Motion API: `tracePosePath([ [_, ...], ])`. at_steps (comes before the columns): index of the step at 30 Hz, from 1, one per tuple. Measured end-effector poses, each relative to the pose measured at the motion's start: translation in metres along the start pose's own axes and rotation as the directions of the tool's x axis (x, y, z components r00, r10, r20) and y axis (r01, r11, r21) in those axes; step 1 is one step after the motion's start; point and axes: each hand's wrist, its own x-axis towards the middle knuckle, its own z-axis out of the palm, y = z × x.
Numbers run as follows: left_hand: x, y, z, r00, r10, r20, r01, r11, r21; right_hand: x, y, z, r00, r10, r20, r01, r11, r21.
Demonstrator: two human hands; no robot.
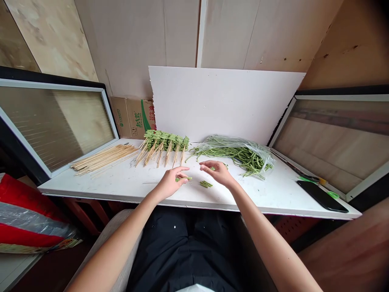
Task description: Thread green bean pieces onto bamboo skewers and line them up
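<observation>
My left hand [170, 183] is over the front middle of the white table, its fingers closed around cut green bean pieces [189, 178]. A thin stick [150, 183] shows just left of that hand. Opposite it, my right hand [219, 173] hovers with curved fingers apart from the thumb; bits of green bean show beside and behind it, partly hidden. Between and slightly below the hands, a small row of cut bean pieces [206, 184] lies on the table. Further back, skewered beans [167, 140] are stacked with their stick ends toward me.
Bare bamboo skewers [105, 158] lie at the left. Long green beans [243, 156] spill from a clear plastic bag [240, 141] at back right. A black phone [321, 196] and scissors [308, 177] lie on the right. A cardboard box [132, 117] and white board [225, 103] stand behind.
</observation>
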Motion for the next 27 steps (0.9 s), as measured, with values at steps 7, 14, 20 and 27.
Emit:
tracePosePath([
  [7,-0.003,0.004,0.012,0.999,0.028,0.016,-0.029,0.999,0.029,-0.014,-0.033,0.033,0.975,-0.108,0.196,0.112,0.994,-0.008],
  [14,0.0,-0.005,-0.009,0.997,0.066,0.025,-0.071,0.96,0.271,-0.009,-0.022,0.025,0.982,-0.151,0.117,0.16,0.984,-0.072],
  [20,-0.001,-0.043,-0.063,0.987,-0.156,0.027,0.096,0.73,0.676,-0.003,-0.013,0.011,0.997,-0.075,-0.009,0.074,0.993,-0.096],
  [27,0.0,-0.078,-0.066,0.979,-0.202,0.033,0.128,0.727,0.675,-0.003,-0.016,0.007,1.0,-0.027,-0.007,0.027,0.999,-0.027],
])
